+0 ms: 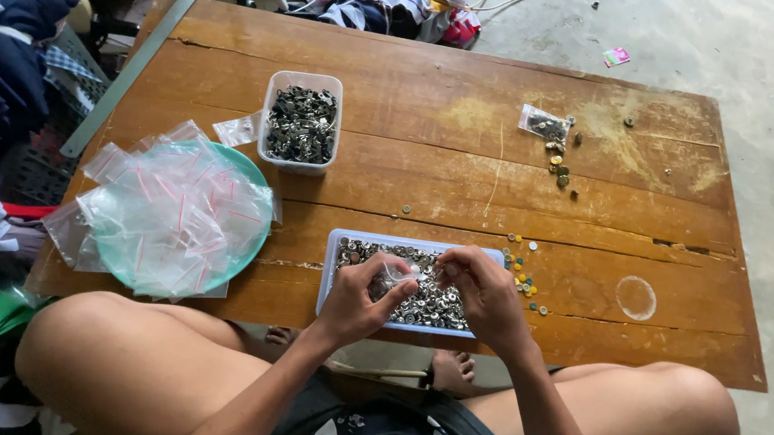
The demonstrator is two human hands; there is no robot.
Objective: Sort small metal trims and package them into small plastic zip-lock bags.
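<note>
Nearest us, our left hand (356, 299) and right hand (483, 291) pinch a small clear zip bag (398, 272) over the tray of metal buttons (426, 300), still heaped. Left, a green plate (255, 173) piled with empty bags; beyond, a tub of dark fasteners (301, 124) and one filled bag (544, 124) on the counter (418, 80).

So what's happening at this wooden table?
A person sits at a low wooden table, both hands over a shallow tray of small metal buttons. The left hand holds a small clear bag and the right hand pinches at its mouth. A tub of darker metal pieces and a green plate heaped with empty bags sit nearby.
</note>
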